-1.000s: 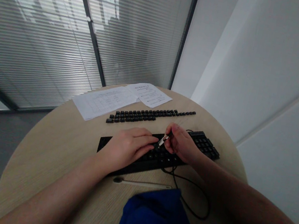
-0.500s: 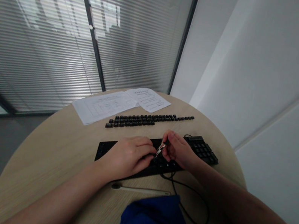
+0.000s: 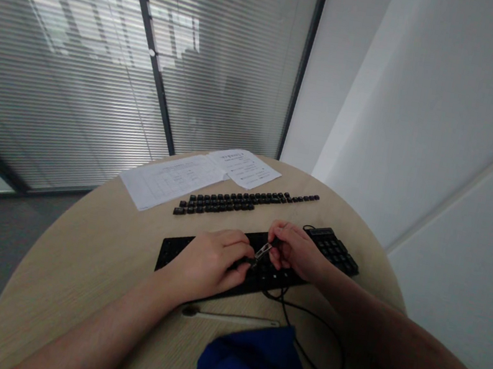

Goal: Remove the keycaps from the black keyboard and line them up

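Near the centre of the frame, the right hand [image 3: 294, 252] is closed around a small metal-ended tool [image 3: 263, 251], its tip angled down and leftward at the keyboard [image 3: 174, 248]. The left hand [image 3: 212, 261] lies over the keyboard's middle, thumb and fingertips gathered close beside that tip; whether they pinch a small part or only rest there cannot be told. The hands are near each other, with the tool's tip between them.

For clean work, the left palm should bear lightly on the keyboard so that it cannot slide on the tabletop [image 3: 119, 264], while the fingertips steady the spot without crowding the metal. A short, straight, even pull or push suits small key parts better than a sideways twist, which could slip or strain them. The fingers also hide much of the contact point, so a slightly wider gap would help the eye.

Beyond the keyboard, loose keycaps [image 3: 220, 201] lie in rows below the papers [image 3: 172, 177]; the wrists should clear them. Lower right of centre, the looped cable [image 3: 319, 314] could tug if a forearm caught it.
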A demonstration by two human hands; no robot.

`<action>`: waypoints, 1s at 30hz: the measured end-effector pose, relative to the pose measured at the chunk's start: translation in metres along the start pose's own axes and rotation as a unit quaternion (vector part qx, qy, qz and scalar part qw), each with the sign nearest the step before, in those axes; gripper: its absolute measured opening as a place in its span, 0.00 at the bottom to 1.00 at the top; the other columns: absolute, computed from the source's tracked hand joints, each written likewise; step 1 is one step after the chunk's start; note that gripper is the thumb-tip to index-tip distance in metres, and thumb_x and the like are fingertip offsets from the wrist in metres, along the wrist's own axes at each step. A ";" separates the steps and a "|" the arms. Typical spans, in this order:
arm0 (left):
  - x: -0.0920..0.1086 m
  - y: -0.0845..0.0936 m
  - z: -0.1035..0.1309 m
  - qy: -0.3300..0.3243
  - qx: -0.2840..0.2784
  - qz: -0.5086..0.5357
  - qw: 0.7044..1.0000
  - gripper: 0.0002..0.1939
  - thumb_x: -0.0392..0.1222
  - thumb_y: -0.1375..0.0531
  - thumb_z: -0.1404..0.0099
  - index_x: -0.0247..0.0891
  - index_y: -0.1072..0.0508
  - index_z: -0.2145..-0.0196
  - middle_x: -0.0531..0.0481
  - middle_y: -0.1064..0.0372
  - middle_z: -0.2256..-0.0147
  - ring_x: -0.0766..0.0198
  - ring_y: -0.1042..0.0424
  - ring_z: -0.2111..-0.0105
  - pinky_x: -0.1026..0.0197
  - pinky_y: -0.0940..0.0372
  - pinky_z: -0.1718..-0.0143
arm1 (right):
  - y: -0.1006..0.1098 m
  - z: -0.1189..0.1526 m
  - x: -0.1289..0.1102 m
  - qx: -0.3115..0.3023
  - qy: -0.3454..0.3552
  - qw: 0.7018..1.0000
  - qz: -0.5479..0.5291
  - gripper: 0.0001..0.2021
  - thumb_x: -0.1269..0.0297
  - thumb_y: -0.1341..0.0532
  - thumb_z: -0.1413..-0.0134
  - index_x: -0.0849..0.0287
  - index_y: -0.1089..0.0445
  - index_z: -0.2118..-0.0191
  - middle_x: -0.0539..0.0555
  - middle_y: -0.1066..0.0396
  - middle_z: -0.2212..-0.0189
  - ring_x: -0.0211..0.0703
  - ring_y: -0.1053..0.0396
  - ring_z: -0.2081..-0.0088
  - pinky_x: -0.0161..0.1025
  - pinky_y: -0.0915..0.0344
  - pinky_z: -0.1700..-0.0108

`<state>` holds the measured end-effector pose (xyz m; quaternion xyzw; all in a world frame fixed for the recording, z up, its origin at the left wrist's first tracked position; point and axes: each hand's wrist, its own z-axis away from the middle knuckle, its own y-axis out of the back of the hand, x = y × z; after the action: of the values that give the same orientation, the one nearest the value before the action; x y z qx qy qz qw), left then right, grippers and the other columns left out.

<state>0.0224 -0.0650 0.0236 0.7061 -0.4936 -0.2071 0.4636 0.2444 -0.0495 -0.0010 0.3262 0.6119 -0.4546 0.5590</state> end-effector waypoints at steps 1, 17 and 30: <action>0.001 0.000 0.000 -0.001 -0.001 -0.005 1.000 0.08 0.36 0.44 0.34 0.39 0.26 0.59 0.46 0.26 0.63 0.60 0.26 0.63 0.58 0.28 0.63 | 0.000 0.000 0.000 -0.002 0.001 1.000 0.003 0.13 0.52 0.41 0.48 0.57 0.37 0.70 0.44 0.38 0.88 0.34 0.39 0.87 0.28 0.56 0.87; -0.016 0.017 0.005 0.039 0.045 -0.030 0.998 0.07 0.37 0.44 0.34 0.38 0.27 0.60 0.47 0.26 0.62 0.60 0.26 0.63 0.58 0.29 0.63 | 0.013 -0.002 0.001 -0.010 -0.048 0.998 0.037 0.22 0.44 0.48 0.41 0.57 0.36 0.75 0.45 0.43 0.88 0.34 0.45 0.87 0.31 0.55 0.85; -0.004 0.007 0.004 -0.036 0.138 -0.083 0.986 0.07 0.36 0.42 0.32 0.36 0.27 0.57 0.46 0.25 0.62 0.62 0.25 0.64 0.60 0.28 0.64 | 0.003 0.016 -0.020 0.022 0.117 0.963 0.242 0.13 0.53 0.41 0.38 0.59 0.28 0.61 0.48 0.33 0.74 0.34 0.39 0.76 0.33 0.43 0.74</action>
<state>0.0146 -0.0639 0.0269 0.7935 -0.4739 -0.2005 0.3249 0.2569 -0.0610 0.0185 0.5276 0.5658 -0.2774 0.5698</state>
